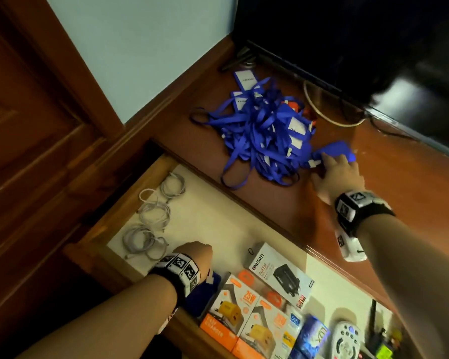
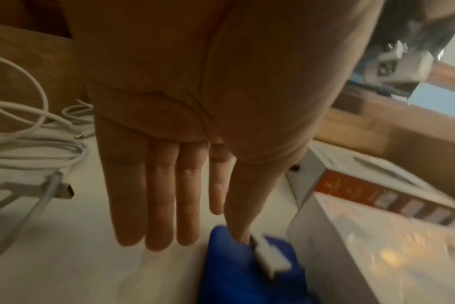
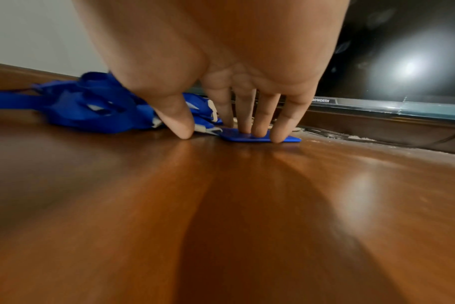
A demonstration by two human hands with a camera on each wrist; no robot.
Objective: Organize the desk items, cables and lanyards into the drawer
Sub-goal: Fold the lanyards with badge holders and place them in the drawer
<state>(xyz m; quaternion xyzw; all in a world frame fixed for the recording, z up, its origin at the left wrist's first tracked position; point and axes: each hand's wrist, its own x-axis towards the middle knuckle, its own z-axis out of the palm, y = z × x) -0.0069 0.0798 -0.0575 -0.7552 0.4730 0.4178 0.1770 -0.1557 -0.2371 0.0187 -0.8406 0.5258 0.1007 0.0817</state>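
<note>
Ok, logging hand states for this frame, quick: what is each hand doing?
Left hand: open, fingers straight, thumb touching the blue badge holder in the drawer.
Right hand: open, fingertips pressing a blue badge holder on the desk.

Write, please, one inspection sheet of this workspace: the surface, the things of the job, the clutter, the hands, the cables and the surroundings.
Surface: wooden desk top, glossy, above an open drawer with a pale floor.
Job's things: tangled blue lanyards on the desk; a blue badge holder flat beside the pile.
Clutter: charger boxes and a remote in the drawer.
Hands: right hand presses its fingertips on the badge holder; left hand is flat with straight fingers, its thumb touching a blue holder in the drawer.
Cables: white coiled cables at the drawer's left end.
Surroundings: dark TV screen, pale wall, wooden door.
</note>
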